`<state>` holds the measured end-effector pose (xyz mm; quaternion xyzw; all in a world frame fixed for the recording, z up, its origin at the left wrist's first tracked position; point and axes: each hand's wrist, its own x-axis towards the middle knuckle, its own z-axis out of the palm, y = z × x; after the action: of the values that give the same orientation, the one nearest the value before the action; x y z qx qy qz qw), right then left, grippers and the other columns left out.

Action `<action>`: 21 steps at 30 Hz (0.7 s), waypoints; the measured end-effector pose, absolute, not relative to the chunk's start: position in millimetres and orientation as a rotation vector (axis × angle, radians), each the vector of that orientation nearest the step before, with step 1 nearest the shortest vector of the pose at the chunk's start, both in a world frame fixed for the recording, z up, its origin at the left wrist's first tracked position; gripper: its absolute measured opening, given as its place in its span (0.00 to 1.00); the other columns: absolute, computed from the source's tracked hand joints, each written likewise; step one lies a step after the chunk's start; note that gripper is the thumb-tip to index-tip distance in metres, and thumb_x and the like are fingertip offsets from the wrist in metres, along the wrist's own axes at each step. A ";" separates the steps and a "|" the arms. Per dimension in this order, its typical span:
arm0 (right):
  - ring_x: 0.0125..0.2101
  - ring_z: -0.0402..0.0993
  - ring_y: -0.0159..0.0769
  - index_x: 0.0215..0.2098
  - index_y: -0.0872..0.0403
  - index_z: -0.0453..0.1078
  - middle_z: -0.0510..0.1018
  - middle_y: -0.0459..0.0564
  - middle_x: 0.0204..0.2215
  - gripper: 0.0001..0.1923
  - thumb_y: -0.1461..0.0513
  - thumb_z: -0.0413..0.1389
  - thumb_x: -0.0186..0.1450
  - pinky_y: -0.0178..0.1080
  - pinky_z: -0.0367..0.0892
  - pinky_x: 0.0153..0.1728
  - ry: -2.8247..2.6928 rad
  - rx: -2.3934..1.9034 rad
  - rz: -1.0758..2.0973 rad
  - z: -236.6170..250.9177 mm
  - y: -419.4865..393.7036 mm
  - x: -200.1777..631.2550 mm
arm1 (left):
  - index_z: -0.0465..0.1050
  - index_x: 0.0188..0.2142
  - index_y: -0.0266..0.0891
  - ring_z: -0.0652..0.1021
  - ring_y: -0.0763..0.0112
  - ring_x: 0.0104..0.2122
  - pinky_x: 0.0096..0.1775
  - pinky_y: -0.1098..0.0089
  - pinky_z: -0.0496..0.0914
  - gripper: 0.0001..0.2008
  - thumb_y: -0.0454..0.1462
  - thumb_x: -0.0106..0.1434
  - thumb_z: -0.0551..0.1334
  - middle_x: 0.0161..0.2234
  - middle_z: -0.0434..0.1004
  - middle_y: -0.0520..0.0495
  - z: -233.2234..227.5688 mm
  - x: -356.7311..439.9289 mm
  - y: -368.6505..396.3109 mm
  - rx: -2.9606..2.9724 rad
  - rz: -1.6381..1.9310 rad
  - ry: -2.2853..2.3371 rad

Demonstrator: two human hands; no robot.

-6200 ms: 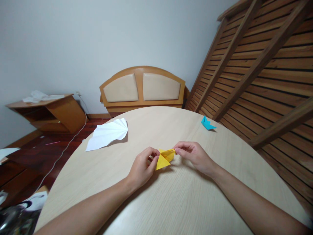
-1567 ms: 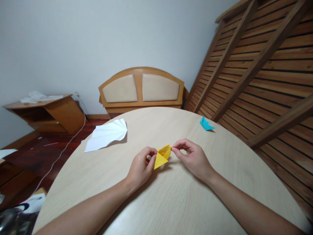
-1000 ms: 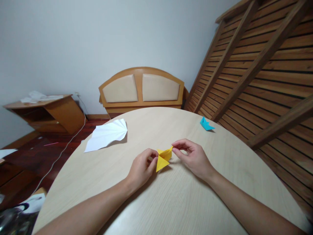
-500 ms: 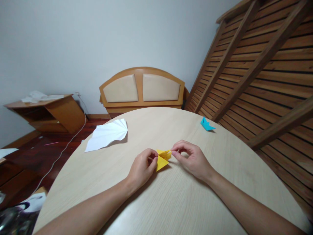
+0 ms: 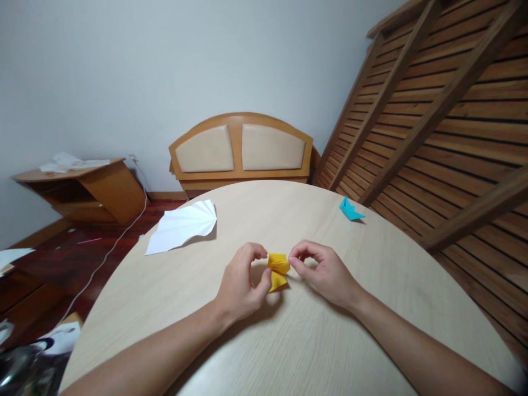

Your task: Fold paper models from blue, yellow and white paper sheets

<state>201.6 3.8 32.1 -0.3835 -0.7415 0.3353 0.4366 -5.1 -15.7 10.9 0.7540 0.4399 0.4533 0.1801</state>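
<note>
Between my two hands is a small piece of folded yellow paper (image 5: 279, 264), just above the table, with creased layers and a pointed flap at its lower edge. My right hand (image 5: 328, 272) pinches its right edge between thumb and fingertips. On the other side my left hand (image 5: 243, 283) has thumb and forefinger spread apart; the thumb tip touches the paper's lower left part, and the forefinger is by its upper left corner.
The round wooden table (image 5: 330, 341) carries a pleated white sheet of paper (image 5: 185, 225) at the left and a blue paper boat (image 5: 350, 210) at the far right. A headboard (image 5: 241, 146) stands behind it, a slatted wooden panel (image 5: 437, 121) leans at the right.
My left thumb and forefinger have spread from a pinch. The yellow paper has turned, now showing its folded layers and a lower flap. My right hand keeps its pinch almost in place.
</note>
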 end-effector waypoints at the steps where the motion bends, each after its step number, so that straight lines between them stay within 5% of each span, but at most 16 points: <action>1: 0.32 0.73 0.34 0.32 0.52 0.73 0.78 0.45 0.30 0.05 0.62 0.58 0.66 0.36 0.68 0.37 -1.853 -0.940 0.850 32.3 2.6 200.4 | 0.68 0.45 0.38 0.75 0.63 0.42 0.44 0.62 0.70 0.12 0.34 0.61 0.61 0.43 0.75 0.42 11.6 -3.3 -16.8 2.121 1.301 1.167; 6: 0.34 0.75 0.34 0.36 0.52 0.74 0.79 0.46 0.32 0.03 0.61 0.59 0.66 0.37 0.69 0.38 -1.862 -0.886 0.912 33.6 -4.2 193.1 | 0.73 0.40 0.40 0.77 0.67 0.39 0.43 0.66 0.71 0.03 0.34 0.68 0.60 0.37 0.79 0.46 6.1 5.7 -17.0 2.089 1.299 1.044; 21: 0.34 0.77 0.36 0.35 0.50 0.75 0.80 0.47 0.32 0.05 0.64 0.58 0.67 0.39 0.71 0.37 -1.971 -0.828 0.666 39.2 -7.9 193.3 | 0.79 0.39 0.39 0.81 0.67 0.36 0.39 0.67 0.75 0.07 0.37 0.70 0.61 0.35 0.83 0.44 5.4 0.7 -15.4 2.175 1.351 0.999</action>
<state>193.3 -7.9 39.2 -0.3329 -0.7922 0.2675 0.4359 0.7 -15.4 5.4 0.7761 0.3565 0.4821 0.1952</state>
